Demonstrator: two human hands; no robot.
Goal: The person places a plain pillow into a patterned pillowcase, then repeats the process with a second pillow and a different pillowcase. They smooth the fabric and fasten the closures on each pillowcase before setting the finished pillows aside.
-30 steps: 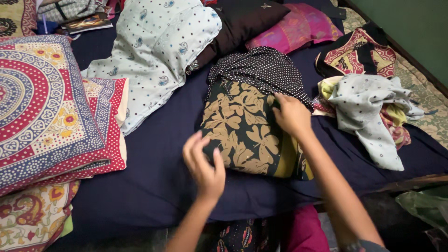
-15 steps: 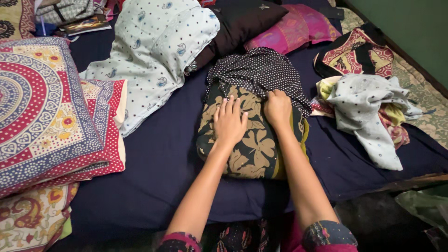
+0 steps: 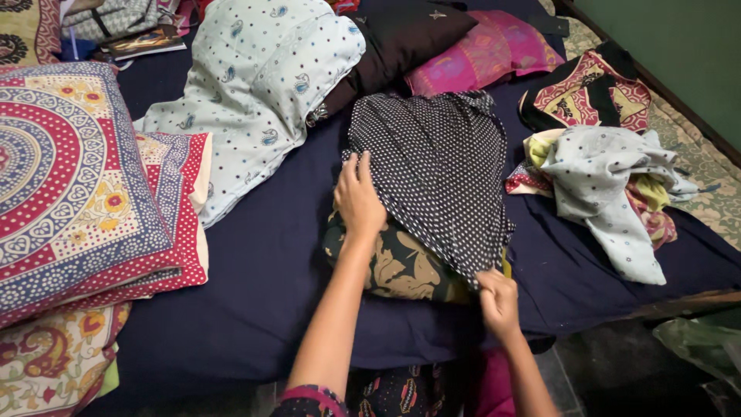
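navy bed (image 3: 255,262) | left hand (image 3: 359,197) flat on dotted cloth (image 3: 440,170) | right hand (image 3: 498,301) pinching its corner

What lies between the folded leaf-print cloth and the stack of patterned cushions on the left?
In the head view, only bare dark blue bedsheet separates the leaf-print cloth from the patterned cushions.

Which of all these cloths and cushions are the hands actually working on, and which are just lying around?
In hand: black dotted cloth, leaf-print folded cloth, left hand, right hand.

Lying about: patterned cushions, pale blue spotted cloth, pink cushion, crumpled grey garment.
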